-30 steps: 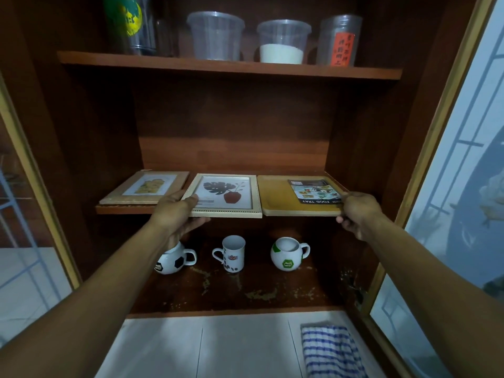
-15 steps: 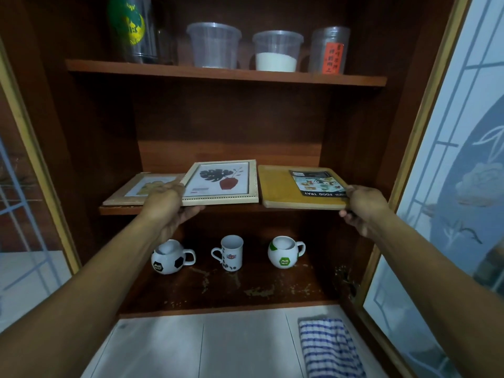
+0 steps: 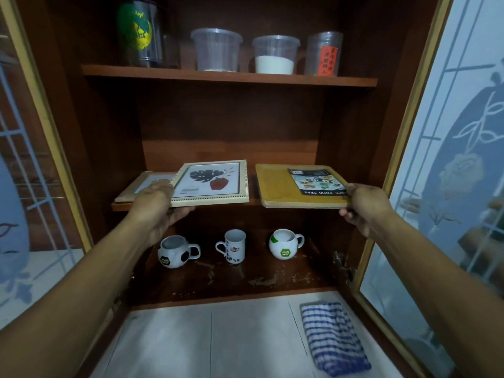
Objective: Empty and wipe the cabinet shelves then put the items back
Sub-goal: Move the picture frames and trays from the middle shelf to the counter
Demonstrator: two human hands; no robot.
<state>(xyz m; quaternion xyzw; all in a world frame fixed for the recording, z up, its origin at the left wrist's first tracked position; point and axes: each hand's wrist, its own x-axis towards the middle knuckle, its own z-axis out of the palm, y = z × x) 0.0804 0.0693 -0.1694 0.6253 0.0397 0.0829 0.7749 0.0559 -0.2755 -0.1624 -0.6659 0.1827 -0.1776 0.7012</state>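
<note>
The wooden cabinet has three shelves. On the middle shelf, my left hand grips the front left corner of a leaf-print picture frame, tilted with its front edge raised. My right hand grips the front right corner of a yellow food tray with a printed label. A second picture frame lies flat at the shelf's left, partly behind my left hand.
The top shelf holds a green-labelled jar, two clear tubs and a clear jar. Three mugs stand on the stained bottom shelf. A blue checked cloth lies on the white counter. Glass doors stand open on both sides.
The leaf-print frame has been lifted at its front and drawn a little over the shelf edge. The tray has slid slightly forward. The view has shifted downward.
</note>
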